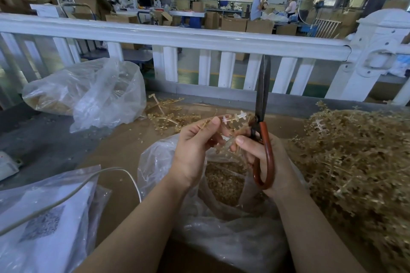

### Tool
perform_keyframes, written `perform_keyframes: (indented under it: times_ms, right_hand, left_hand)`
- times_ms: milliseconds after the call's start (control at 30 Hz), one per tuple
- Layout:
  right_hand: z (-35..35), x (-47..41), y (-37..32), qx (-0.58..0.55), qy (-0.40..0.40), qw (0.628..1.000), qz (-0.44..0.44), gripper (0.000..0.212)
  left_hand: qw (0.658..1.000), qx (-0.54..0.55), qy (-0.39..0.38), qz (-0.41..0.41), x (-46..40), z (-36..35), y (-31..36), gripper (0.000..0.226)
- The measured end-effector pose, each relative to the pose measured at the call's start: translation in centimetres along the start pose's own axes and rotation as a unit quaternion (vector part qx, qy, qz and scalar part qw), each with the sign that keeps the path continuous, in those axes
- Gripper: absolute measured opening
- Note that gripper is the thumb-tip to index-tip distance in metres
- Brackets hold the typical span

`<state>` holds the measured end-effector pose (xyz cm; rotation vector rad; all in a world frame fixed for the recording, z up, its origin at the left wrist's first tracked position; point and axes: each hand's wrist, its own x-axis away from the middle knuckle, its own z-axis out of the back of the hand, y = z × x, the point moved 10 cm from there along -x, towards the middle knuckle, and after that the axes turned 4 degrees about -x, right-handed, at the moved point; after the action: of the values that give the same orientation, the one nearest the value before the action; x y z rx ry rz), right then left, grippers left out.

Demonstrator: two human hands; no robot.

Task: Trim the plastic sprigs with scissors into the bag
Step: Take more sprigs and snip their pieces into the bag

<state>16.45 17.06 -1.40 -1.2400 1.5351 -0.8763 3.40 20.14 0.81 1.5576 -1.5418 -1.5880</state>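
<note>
A person's two bare forearms reach forward over a brown worktop [124,146]. The left hand [195,148] pinches a pale plastic sprig [233,118] between thumb and fingertips, holding it up just above an open clear plastic bag [221,224]. The right hand [264,157], touching the sprig's lower end with its thumb, grips a pair of scissors [263,104] by their reddish-brown handle loops; the dark blades point straight up, closed or nearly so. The bag sits directly below both hands and holds small tan cuttings. To the right of the right hand lies a large heap of untrimmed tan sprigs [355,162]. Beyond the left hand, a few loose sprigs lie beside a second crumpled clear bag [88,93]. A white railing [177,37] runs across behind everything.
</note>
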Motion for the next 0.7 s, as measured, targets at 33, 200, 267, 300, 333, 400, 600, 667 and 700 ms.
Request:
perform_keyframes:
  times_ms: [33,200,267,300,333,400,600,667,700]
  right_hand:
    - [0.0,0.0,0.0,-0.003,-0.003,1.0,0.0,0.02]
    - [-0.1,0.0,0.0,-0.006,-0.004,1.0,0.003,0.023]
    - [0.1,0.0,0.1,-0.01,0.001,1.0,-0.004,0.026]
    - [0.1,0.0,0.2,-0.011,0.004,1.0,-0.009,0.025]
    - [0.1,-0.1,0.3,-0.011,0.007,1.0,-0.012,0.022]
    - [0.0,-0.1,0.3,-0.016,0.01,1.0,-0.012,0.018]
    - [0.7,-0.2,0.4,-0.041,0.036,0.998,-0.008,0.027]
    - [1.0,-0.3,0.5,-0.038,0.044,0.998,-0.007,0.026]
    - [1.0,-0.4,0.6,-0.035,0.045,0.998,-0.009,0.025]
  left_hand:
    - [1.0,0.001,-0.001,0.002,0.0,0.0,-0.1,0.037]
    - [0.997,-0.034,0.043,0.05,0.0,0.9,-0.9,0.045]
    - [0.994,-0.042,0.058,0.081,0.1,1.2,-1.5,0.045]
    - [0.992,-0.04,0.063,0.098,0.1,1.3,-1.8,0.044]
    - [0.991,-0.035,0.065,0.113,0.2,1.4,-2.0,0.043]
    - [0.989,-0.015,0.069,0.131,0.3,1.5,-2.3,0.041]
    - [0.965,0.082,0.149,0.2,0.3,3.3,-3.4,0.025]
    - [0.946,0.1,0.197,0.236,0.5,4.1,-4.3,0.019]
    - [0.936,0.116,0.22,0.25,0.6,4.4,-4.6,0.018]
